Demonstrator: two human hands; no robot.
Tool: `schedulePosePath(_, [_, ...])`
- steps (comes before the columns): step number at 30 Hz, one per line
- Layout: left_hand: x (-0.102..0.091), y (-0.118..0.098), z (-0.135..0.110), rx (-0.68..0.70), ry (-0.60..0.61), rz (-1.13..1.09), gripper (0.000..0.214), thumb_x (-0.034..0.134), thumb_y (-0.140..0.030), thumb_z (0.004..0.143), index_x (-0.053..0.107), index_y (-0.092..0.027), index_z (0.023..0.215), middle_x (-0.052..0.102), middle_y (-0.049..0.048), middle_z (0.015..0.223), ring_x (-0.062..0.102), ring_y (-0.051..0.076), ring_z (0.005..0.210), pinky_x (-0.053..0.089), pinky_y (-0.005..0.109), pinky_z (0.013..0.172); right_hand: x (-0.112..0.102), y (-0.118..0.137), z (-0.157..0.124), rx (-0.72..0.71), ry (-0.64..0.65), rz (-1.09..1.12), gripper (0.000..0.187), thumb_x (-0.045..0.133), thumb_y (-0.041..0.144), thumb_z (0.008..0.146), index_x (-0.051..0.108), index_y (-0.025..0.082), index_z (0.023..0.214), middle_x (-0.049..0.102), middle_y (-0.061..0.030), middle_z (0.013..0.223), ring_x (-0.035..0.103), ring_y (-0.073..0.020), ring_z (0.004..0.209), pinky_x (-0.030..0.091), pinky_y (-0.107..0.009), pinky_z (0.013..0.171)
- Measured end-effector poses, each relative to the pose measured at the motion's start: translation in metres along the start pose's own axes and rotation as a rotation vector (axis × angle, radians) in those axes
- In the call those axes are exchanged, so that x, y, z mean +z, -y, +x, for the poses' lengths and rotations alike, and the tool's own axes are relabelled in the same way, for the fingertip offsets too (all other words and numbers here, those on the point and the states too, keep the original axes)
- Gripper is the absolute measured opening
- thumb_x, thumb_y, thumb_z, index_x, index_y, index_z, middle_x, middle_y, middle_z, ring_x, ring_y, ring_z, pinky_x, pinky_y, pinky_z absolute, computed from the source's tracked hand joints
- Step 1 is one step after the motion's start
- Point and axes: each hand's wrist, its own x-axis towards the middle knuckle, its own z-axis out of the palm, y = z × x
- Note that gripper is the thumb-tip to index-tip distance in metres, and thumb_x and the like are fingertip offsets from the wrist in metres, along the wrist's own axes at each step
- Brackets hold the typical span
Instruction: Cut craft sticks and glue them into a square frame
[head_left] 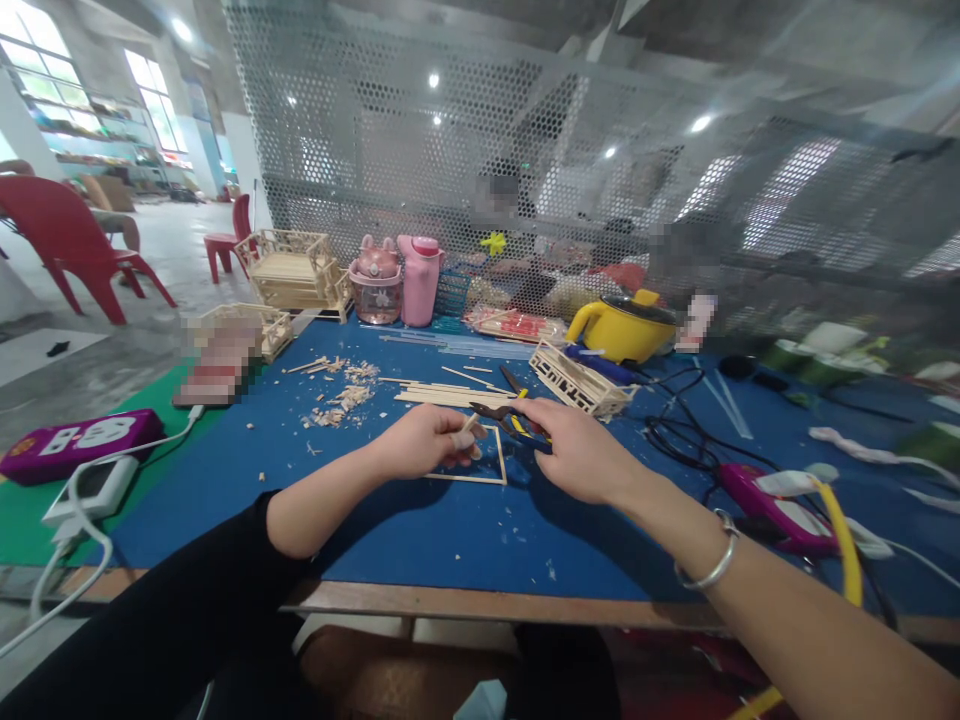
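My left hand (429, 440) is closed in a pinch on a thin wooden stick (469, 422) just above a square frame of sticks (500, 458) lying on the blue mat (420, 530). My right hand (574, 448) is closed on a pair of pliers (510, 418) with dark jaws and yellow handles, whose tip meets the stick. A silver bangle (712, 568) sits on my right wrist.
Loose sticks (442, 395) and wood scraps (341, 395) lie behind my hands. A small stick crate (577, 380), a yellow pot (619, 325), pink bottles (418, 278), stick furniture models (296, 268), black cables (679, 430), a pink glue gun (780, 500) and a purple power strip (75, 443) surround them. A mesh screen (525, 150) backs the table.
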Motion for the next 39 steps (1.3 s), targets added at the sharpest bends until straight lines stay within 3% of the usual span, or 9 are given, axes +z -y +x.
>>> schedulePosePath(3, [0.005, -0.002, -0.001, -0.031, 0.008, -0.081, 0.028, 0.059, -0.038, 0.077, 0.061, -0.013, 0.089, 0.064, 0.0020, 0.069, 0.058, 0.010, 0.060, 0.045, 0.022, 0.060, 0.009, -0.007, 0.001, -0.002, -0.093, -0.053, 0.050, 0.049, 0.010, 0.067, 0.054, 0.014, 0.117, 0.062, -0.0119, 0.111, 0.058, -0.0241, 0.099, 0.045, -0.034, 0.085])
schedulePosePath(6, [0.011, -0.007, -0.003, -0.063, 0.096, -0.188, 0.036, 0.061, -0.043, 0.075, 0.060, -0.013, 0.094, 0.066, 0.0037, 0.069, 0.059, 0.009, 0.058, 0.044, 0.021, 0.058, 0.016, -0.013, 0.002, 0.019, -0.192, -0.128, 0.044, 0.049, 0.015, 0.071, 0.054, 0.012, 0.115, 0.062, -0.0146, 0.110, 0.058, -0.0269, 0.100, 0.046, -0.037, 0.084])
schedulePosePath(10, [0.011, -0.011, -0.006, -0.079, 0.163, -0.303, 0.042, 0.067, -0.046, 0.070, 0.060, -0.013, 0.096, 0.068, 0.0062, 0.075, 0.062, 0.010, 0.064, 0.045, 0.021, 0.060, 0.014, -0.015, 0.005, 0.091, -0.225, 0.008, 0.046, 0.047, 0.011, 0.069, 0.054, 0.016, 0.114, 0.063, -0.0105, 0.108, 0.059, -0.0245, 0.097, 0.047, -0.035, 0.081])
schedulePosePath(12, [0.008, -0.011, -0.006, -0.086, 0.144, -0.339, 0.041, 0.069, -0.044, 0.069, 0.060, -0.013, 0.095, 0.068, 0.0063, 0.076, 0.063, 0.011, 0.065, 0.046, 0.022, 0.062, 0.009, -0.015, 0.006, 0.094, -0.179, 0.148, 0.055, 0.045, 0.008, 0.065, 0.050, 0.017, 0.119, 0.062, -0.0088, 0.112, 0.058, -0.0227, 0.100, 0.046, -0.034, 0.084])
schedulePosePath(15, [0.005, -0.010, -0.005, -0.075, 0.116, -0.359, 0.040, 0.069, -0.042, 0.070, 0.060, -0.013, 0.095, 0.068, 0.0069, 0.079, 0.063, 0.011, 0.065, 0.047, 0.024, 0.063, -0.001, -0.015, 0.005, 0.018, -0.006, 0.300, 0.069, 0.043, 0.005, 0.060, 0.043, 0.019, 0.128, 0.055, -0.0079, 0.124, 0.052, -0.0219, 0.112, 0.041, -0.037, 0.094])
schedulePosePath(19, [0.005, -0.007, -0.002, -0.067, 0.079, -0.350, 0.039, 0.070, -0.043, 0.068, 0.061, -0.014, 0.092, 0.069, 0.0075, 0.084, 0.064, 0.011, 0.066, 0.047, 0.023, 0.062, -0.012, -0.010, 0.001, -0.043, 0.118, 0.303, 0.077, 0.042, 0.004, 0.057, 0.039, 0.021, 0.132, 0.050, -0.0078, 0.129, 0.046, -0.0235, 0.119, 0.037, -0.041, 0.098])
schedulePosePath(29, [0.006, -0.004, -0.001, -0.017, 0.039, -0.244, 0.047, 0.070, -0.053, 0.062, 0.065, -0.013, 0.088, 0.068, 0.0079, 0.089, 0.062, 0.012, 0.069, 0.047, 0.024, 0.065, -0.016, 0.005, -0.002, -0.024, 0.049, -0.050, 0.072, 0.047, 0.006, 0.061, 0.039, 0.014, 0.132, 0.052, -0.0134, 0.112, 0.048, -0.0267, 0.107, 0.039, -0.041, 0.092])
schedulePosePath(39, [0.005, -0.006, -0.001, 0.015, -0.006, -0.147, 0.035, 0.065, -0.044, 0.072, 0.065, -0.014, 0.088, 0.068, 0.0063, 0.087, 0.061, 0.012, 0.069, 0.047, 0.024, 0.066, -0.018, 0.005, -0.004, -0.019, 0.034, -0.075, 0.069, 0.048, 0.006, 0.060, 0.043, 0.017, 0.128, 0.055, -0.0111, 0.106, 0.050, -0.0254, 0.101, 0.040, -0.038, 0.087])
